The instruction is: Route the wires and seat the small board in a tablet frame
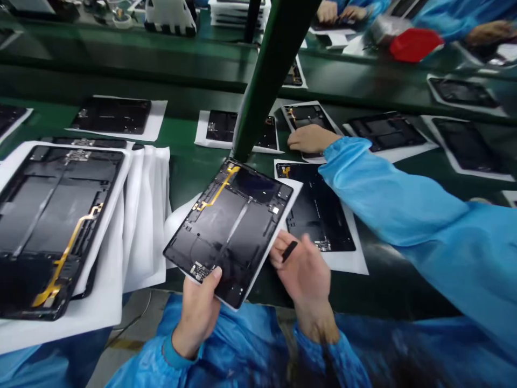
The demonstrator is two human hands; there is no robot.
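Observation:
My left hand [200, 307] grips the near edge of an open tablet back shell [230, 226], dark inside with a yellow flex cable, held tilted over the table edge. My right hand [302, 267] supports the shell's right edge and pinches a small black strip [289, 251] between its fingertips. A co-worker's arm in a blue sleeve [383, 188] reaches in from the right, their hand [309, 139] resting on another tablet shell [309, 118] on the belt.
A stack of tablet shells [52, 226] on white foam sheets [145, 215] lies at left. Several more shells on white sheets sit along the green belt [186, 161]. A green post [270, 70] rises mid-table. Other workers' hands [339, 12] show at the far side.

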